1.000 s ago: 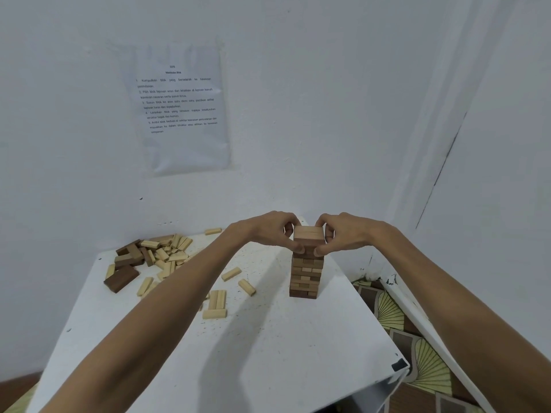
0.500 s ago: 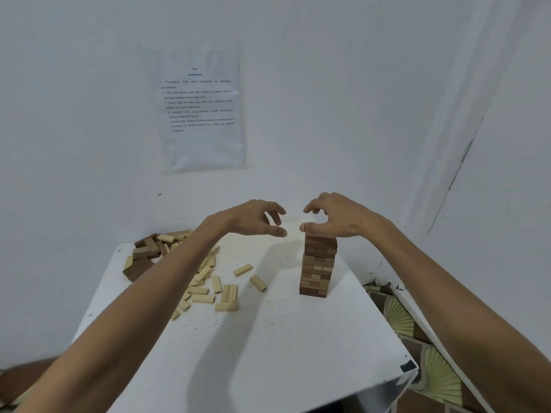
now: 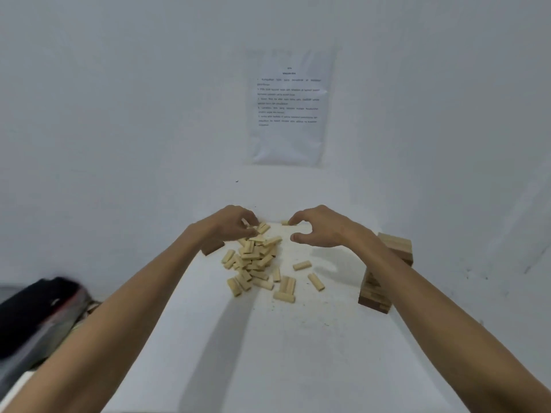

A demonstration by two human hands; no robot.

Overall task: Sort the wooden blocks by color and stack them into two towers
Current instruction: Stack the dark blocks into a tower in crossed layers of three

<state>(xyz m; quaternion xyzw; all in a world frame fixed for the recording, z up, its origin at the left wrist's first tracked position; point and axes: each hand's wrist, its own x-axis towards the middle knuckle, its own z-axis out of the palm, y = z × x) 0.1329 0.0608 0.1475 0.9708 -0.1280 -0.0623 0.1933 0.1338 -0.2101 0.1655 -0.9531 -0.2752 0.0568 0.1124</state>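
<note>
Head view: left hand pinches a light block atop the pile of light blocks under its fingers. Right hand hovers spread and empty, dark tower beside its wrist. Blocks look light, rigid and smooth, so pinch them by the long sides.

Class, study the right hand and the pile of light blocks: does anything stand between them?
Nothing visible does. The right hand hovers over bare table just right of the pile of light blocks. The tower stands farther right, beyond the forearm, out of that path.
</note>
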